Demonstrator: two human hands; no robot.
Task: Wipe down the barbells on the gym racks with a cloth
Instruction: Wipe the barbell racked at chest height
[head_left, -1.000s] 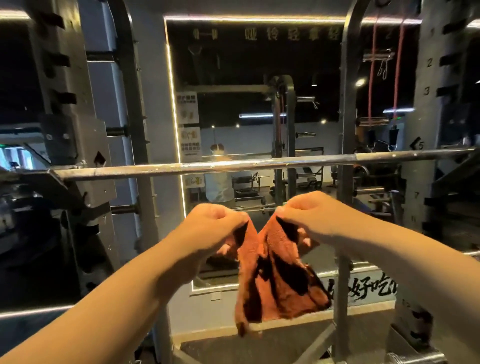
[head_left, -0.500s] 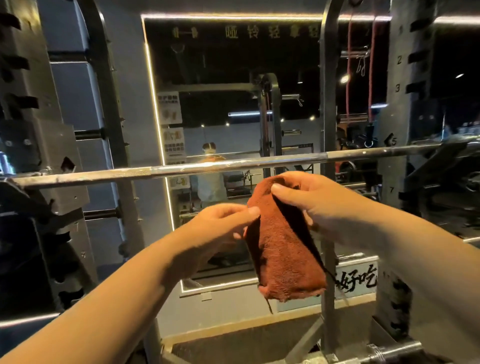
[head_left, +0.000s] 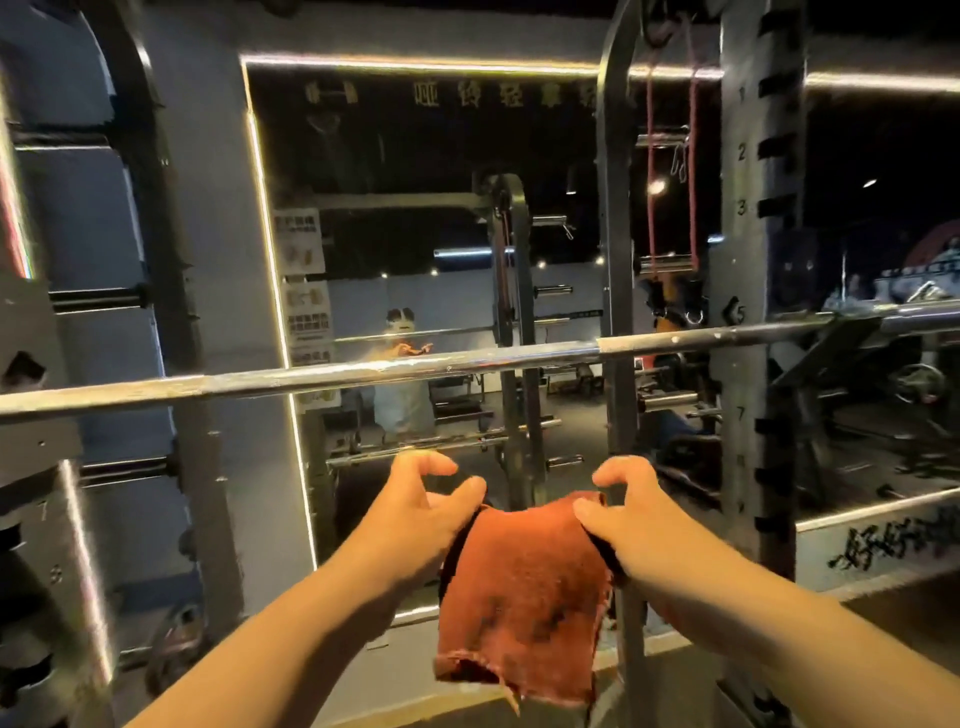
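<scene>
Left hand (head_left: 415, 514) and right hand (head_left: 634, 525) are holding the rust-orange terry cloth (head_left: 524, 597) spread at lower centre, fingers (head_left: 465, 493) clamped on its top corners (likely presenting a flat wiping face), below the long steel barbell (head_left: 363, 371) crossing mid-frame.

Red bands (head_left: 649, 182) hang beside a light-edged mirror (head_left: 415, 156) (reflecting gym machines).

Long grey steel barbell (head_left: 467, 364): scuffed, with paler worn patches, running level across the view, its right end slightly higher. Rust-red terry cloth (head_left: 524, 587): hanging flat below the bar and apart from it, lower edge frayed, top corners pinched in my left hand (head_left: 415, 512) and right hand (head_left: 634, 519). Its dark blotches may be stains or shadow.
</scene>
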